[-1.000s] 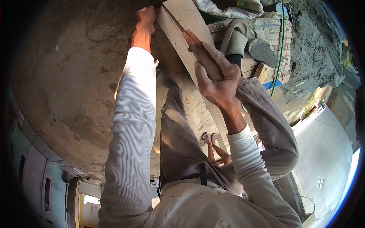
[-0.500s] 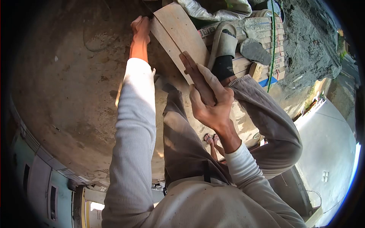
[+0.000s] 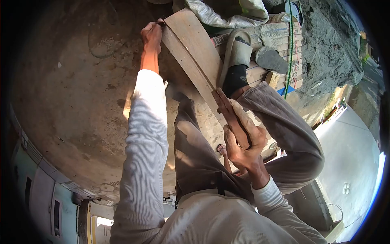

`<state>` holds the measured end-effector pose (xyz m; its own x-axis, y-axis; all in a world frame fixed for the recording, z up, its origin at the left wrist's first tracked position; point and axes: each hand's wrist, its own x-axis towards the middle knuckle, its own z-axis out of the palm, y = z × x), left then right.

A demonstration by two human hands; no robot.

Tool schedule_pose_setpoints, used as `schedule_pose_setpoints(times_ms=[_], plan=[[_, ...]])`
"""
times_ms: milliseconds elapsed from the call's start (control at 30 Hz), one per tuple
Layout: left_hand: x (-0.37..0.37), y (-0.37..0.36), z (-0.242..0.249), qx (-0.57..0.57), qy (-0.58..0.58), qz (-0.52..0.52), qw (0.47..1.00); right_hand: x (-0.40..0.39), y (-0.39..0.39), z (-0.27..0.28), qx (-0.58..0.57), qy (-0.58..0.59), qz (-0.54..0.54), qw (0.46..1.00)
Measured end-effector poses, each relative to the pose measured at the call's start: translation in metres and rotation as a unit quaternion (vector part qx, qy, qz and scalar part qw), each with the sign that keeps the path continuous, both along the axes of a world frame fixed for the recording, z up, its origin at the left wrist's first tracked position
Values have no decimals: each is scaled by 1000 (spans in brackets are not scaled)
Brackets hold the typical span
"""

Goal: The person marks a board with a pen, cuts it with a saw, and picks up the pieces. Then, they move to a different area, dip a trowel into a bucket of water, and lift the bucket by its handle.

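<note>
A long wooden board [image 3: 195, 40] with a lengthwise groove or step slants down across the upper middle. Its far left corner is gripped by my left hand [image 3: 152, 35], whose fingers are bent round the edge. My right hand [image 3: 247, 140] is closed round a brown wooden tool [image 3: 232, 118], like a hand plane or block, whose tip touches the board's near end. My foot in a grey sandal [image 3: 239, 53] and dark sock rests beside the board's right edge.
Stacked tile boxes [image 3: 280, 34] lie under the foot, with a loose sandal [image 3: 271, 59] on them. A green hose [image 3: 291, 53] crosses them. Grey sand or cement [image 3: 333, 49] is heaped at right. A white sack [image 3: 227, 16] lies behind. Another person's foot [image 3: 221, 149] shows below.
My right hand and the wooden tool have moved down and to the right, towards my body along the board, uncovering more of it. My left hand stays at the far corner.
</note>
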<state>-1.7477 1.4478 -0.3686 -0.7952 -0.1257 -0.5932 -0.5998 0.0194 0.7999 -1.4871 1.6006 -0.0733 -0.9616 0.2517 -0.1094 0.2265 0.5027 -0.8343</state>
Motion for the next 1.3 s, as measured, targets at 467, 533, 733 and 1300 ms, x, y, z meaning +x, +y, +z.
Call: schedule_pose_setpoints(times_ms=[467,533,733,1300], plan=[[13,-4,-83,32,109,50,992,-107,-20,-73,-110,-81,-38,990],[13,-7,-77,-22,75,16,997,-89,-19,-48,-97,-94,-23,990],[9,6,-22,-33,41,17,998,-23,-1,19,-13,-41,14,999],[16,-6,-64,-3,38,41,998,-80,-20,-55,-47,-137,2,989]])
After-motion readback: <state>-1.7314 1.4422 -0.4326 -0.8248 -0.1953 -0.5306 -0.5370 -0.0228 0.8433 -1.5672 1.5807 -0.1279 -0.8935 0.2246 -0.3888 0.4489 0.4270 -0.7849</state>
